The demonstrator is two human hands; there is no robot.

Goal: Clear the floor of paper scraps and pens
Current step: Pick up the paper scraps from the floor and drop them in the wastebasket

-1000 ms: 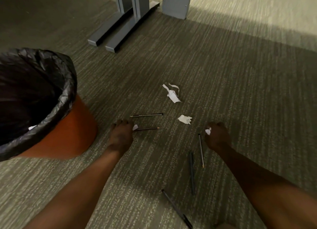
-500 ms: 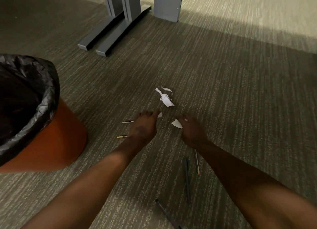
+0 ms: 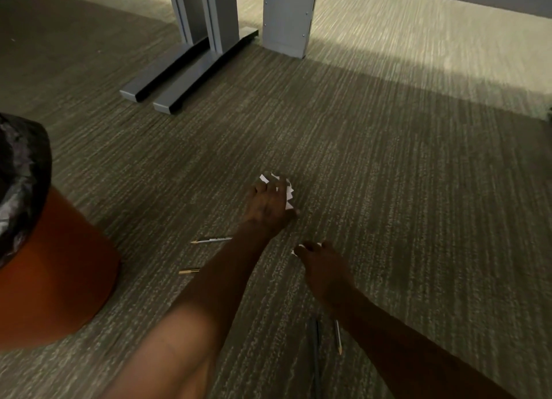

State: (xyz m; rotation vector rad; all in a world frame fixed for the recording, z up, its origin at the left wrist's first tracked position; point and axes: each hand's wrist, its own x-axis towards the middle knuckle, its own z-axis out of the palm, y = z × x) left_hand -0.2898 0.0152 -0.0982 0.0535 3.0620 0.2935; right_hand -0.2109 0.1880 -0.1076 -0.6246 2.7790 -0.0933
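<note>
Left hand (image 3: 270,203) clamped on scraps (image 3: 289,193), right hand (image 3: 321,264) pinching scrap (image 3: 298,247); overfull grip risks dropping bits; pens (image 3: 212,240) untouched.

I see white scraps (image 3: 289,191) crumpled on the carpet, half covered. A smaller scrap (image 3: 294,251) lies nearer. Two pens (image 3: 211,240) lie flat leftward, two more (image 3: 338,336) nearest me, partly hidden.
</note>
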